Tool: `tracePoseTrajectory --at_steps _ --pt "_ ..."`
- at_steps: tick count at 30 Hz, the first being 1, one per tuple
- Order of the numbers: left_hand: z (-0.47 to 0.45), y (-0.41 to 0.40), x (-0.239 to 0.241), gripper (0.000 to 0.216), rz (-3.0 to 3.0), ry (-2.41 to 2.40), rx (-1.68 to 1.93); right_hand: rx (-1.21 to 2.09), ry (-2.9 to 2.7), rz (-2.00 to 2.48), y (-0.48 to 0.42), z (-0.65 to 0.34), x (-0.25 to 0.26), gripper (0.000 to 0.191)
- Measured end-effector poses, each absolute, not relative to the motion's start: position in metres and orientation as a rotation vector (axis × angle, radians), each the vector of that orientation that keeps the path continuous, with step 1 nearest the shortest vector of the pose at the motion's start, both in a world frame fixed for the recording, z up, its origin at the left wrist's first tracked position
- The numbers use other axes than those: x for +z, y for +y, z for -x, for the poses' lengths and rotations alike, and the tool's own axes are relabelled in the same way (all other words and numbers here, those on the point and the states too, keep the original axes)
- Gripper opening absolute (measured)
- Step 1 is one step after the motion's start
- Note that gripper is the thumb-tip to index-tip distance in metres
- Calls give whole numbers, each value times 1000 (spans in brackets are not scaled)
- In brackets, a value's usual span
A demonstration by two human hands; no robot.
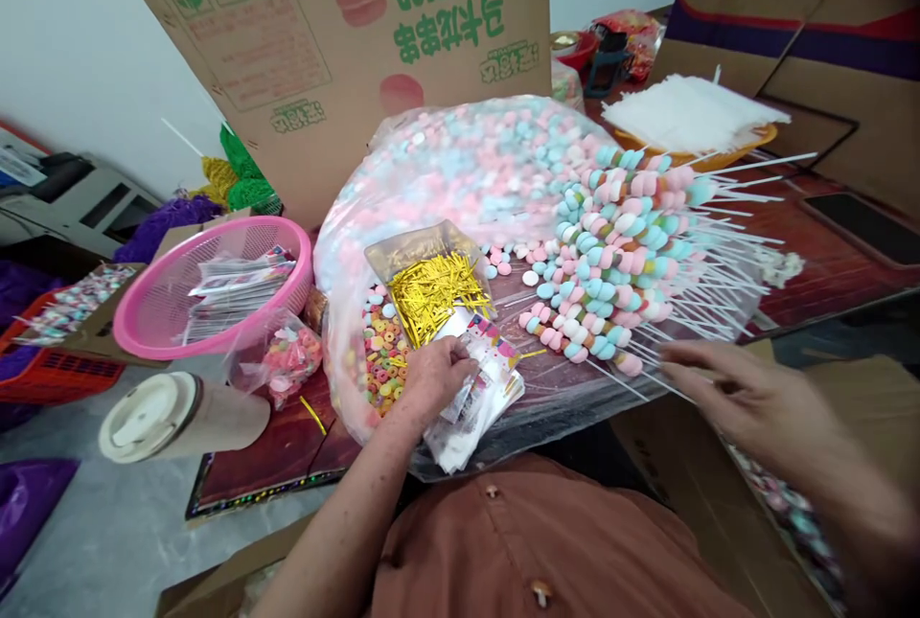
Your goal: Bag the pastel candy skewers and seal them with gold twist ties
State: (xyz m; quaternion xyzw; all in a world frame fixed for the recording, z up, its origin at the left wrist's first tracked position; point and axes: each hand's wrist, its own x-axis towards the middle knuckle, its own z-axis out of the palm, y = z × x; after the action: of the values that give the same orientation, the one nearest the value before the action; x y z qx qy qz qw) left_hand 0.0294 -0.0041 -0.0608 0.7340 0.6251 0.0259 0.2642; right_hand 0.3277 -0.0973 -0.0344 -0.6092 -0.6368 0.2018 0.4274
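The small bags [478,398] are gripped in a stack by the closed fingers of the left hand [431,374], just below a tub of gold twist ties [435,287]. The right hand [740,398] is held open and empty (it is blurred), its fingertips at the bare stick ends of the marshmallow skewers [618,244], which are heaped just beyond them.

Judged from this, the bagging is far from finished. The heap is large, no skewer is held, and none is seen inside a bag near either hand.

A dark red table [826,263] is seen under it all, with a big clear sack of loose marshmallows [474,158] behind the fingers. To the left of the left fingers a pink basket [287,244] of packets and a lidded cup [179,417] on its side are found. Cardboard boxes [323,24] are stood against a white wall in a crowded room.
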Motion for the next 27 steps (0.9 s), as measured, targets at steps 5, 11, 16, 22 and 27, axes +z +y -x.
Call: tracePoseTrajectory --at_steps 5,11,16,22,27 --pt "0 -9 -28 24 -1960 1419 249 472 -1915 1171 -24 -218 -21 33" --pt "14 -25 -9 20 -2094 1392 337 1059 -1694 1146 -24 -161 -40 13" --pt "9 -29 -21 24 -2026 1285 295 1480 -1290 1057 -32 -183 -47 26" --pt "6 -22 -14 21 -2048 1180 151 1614 -1423 1122 -35 -195 -44 18" --pt "-18 -31 -22 24 -1953 1352 484 1207 -1656 1231 -42 -190 -48 13"
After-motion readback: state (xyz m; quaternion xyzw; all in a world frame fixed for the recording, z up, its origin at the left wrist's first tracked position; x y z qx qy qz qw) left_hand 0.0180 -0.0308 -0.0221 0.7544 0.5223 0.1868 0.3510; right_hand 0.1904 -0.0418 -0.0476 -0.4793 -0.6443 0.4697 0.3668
